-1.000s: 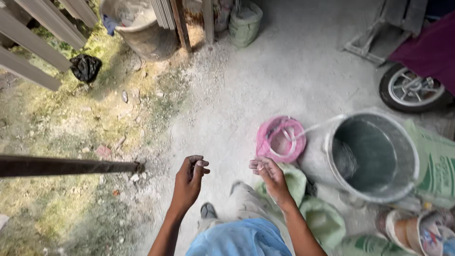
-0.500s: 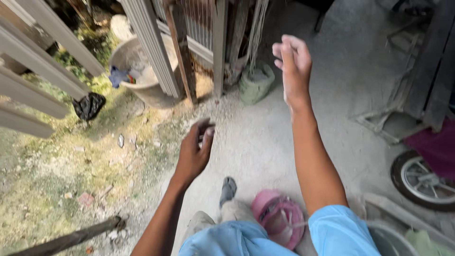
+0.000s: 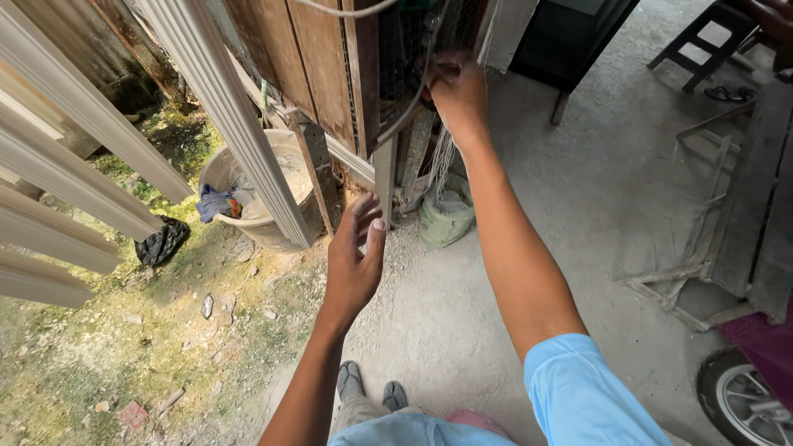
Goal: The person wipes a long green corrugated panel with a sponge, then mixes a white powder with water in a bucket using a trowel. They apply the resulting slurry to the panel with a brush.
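concrete yard [image 3: 578,190], tub [image 3: 216,172] holding blue cloth [image 3: 213,201]

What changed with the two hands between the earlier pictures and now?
The right hand rose from waist height, reached forward and now grips the netting on the wooden wall. The left hand lifted a little and opened its fingers; it holds nothing. The grey tub and green sack stayed in place.

Green wire mesh [image 3: 413,49] hangs upright on the wooden frame [image 3: 363,74] (strands dangling below).
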